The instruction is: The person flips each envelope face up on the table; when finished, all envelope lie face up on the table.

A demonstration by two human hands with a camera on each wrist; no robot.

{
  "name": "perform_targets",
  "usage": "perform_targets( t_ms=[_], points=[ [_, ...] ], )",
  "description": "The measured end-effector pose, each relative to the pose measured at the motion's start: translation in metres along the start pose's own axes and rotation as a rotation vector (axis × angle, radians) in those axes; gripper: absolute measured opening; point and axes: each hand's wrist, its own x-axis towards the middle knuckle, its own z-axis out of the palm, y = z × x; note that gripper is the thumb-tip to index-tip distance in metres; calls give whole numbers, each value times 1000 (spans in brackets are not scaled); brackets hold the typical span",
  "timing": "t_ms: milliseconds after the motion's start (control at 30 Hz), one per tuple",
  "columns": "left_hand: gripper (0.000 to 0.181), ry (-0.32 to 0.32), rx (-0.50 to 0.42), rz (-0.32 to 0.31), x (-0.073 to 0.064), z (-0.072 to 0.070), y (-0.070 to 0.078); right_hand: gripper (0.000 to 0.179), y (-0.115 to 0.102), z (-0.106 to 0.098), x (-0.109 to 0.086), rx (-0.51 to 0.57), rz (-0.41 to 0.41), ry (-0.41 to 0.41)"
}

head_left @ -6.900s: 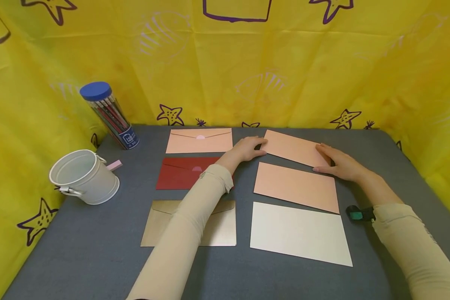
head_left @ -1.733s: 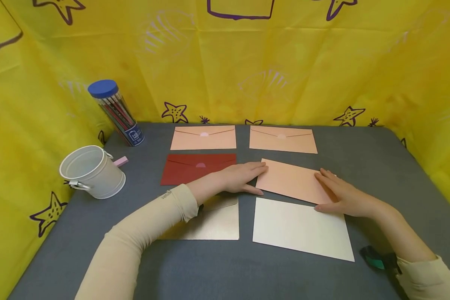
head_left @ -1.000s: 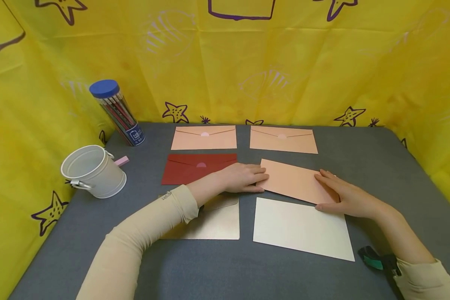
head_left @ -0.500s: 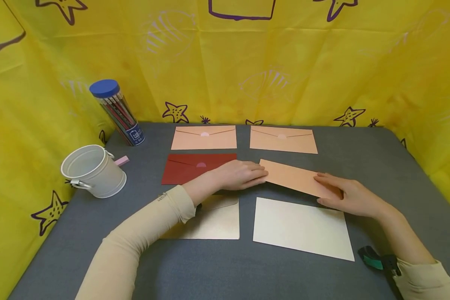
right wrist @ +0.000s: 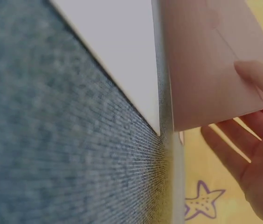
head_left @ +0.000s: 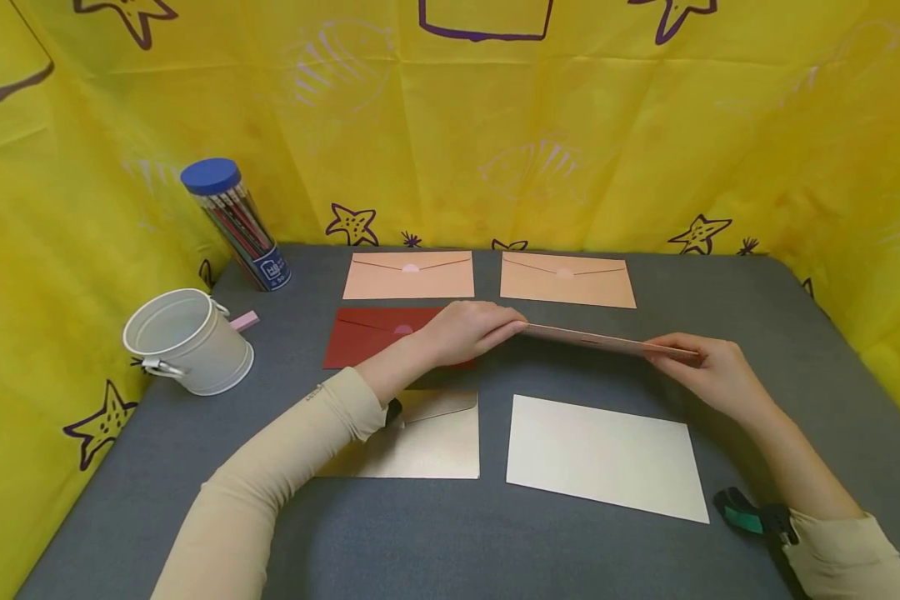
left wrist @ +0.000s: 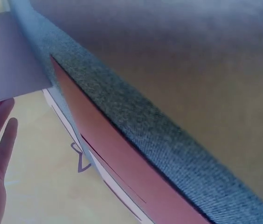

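My left hand [head_left: 468, 332] and right hand [head_left: 716, 375] pinch opposite short ends of a peach envelope [head_left: 592, 338], raised off the table and tipped until it shows nearly edge-on. In the right wrist view, my thumb presses the envelope's flap side [right wrist: 201, 70], with the other fingers behind it. A white envelope [head_left: 600, 458], plain side up, lies nearer me. Beyond the held one rests another peach envelope [head_left: 566, 285], flap side up. To the left lie a pink envelope [head_left: 408, 282], a red envelope [head_left: 360, 337] partly behind my left hand, and a gold envelope [head_left: 442, 450] partly under my sleeve.
A white metal bucket [head_left: 191, 354] stands at the left of the table, a small pink block [head_left: 244, 321] beside it. Behind them is a blue-lidded tub of pencils [head_left: 240, 229]. Yellow printed cloth [head_left: 450, 133] hangs along the back and sides.
Earlier both hands held the far right peach envelope, plain side up; it now lies flap up. The middle one has since been gripped, lifted and tilted from flat to nearly edge-on.
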Motion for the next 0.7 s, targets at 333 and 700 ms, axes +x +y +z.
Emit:
perform_targets(
  t_ms=[333,700],
  points=[
    [15,141,-384,-232,-1,4,-6,25,5,0,10,49,223,71],
    [38,152,-502,-496,-2,11,-6,46,9,1,25,46,341,7]
  ],
)
